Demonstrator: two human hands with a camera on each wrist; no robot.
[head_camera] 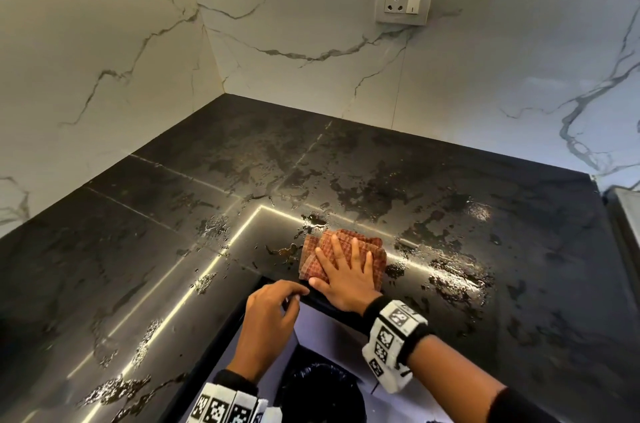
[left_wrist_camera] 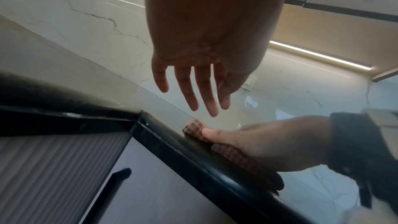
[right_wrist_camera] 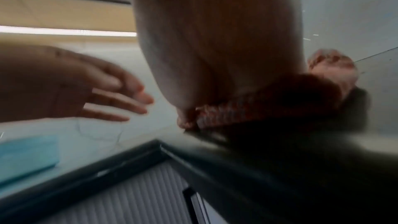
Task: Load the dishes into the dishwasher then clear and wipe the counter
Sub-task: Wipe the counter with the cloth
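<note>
A folded red checked cloth (head_camera: 375, 251) lies on the wet black counter (head_camera: 346, 173) near the inner corner of its front edge. My right hand (head_camera: 346, 267) presses flat on the cloth with fingers spread straight; the thumb lies at the counter's lip. In the left wrist view the cloth (left_wrist_camera: 194, 128) shows under that thumb. My left hand (head_camera: 273, 308) hovers just left of it, off the counter's edge, fingers loosely extended and holding nothing, as the left wrist view (left_wrist_camera: 193, 94) shows. The right wrist view is blurred; the cloth (right_wrist_camera: 226, 113) bunches under the palm.
Water streaks and droplets cover the counter. Marble walls close the back and left, with a socket (head_camera: 403, 0) on the back wall. A black-lined bin (head_camera: 322, 395) stands below the counter corner. Cabinet fronts with a dark handle (left_wrist_camera: 107, 193) are underneath. A steel edge (head_camera: 627, 225) is at right.
</note>
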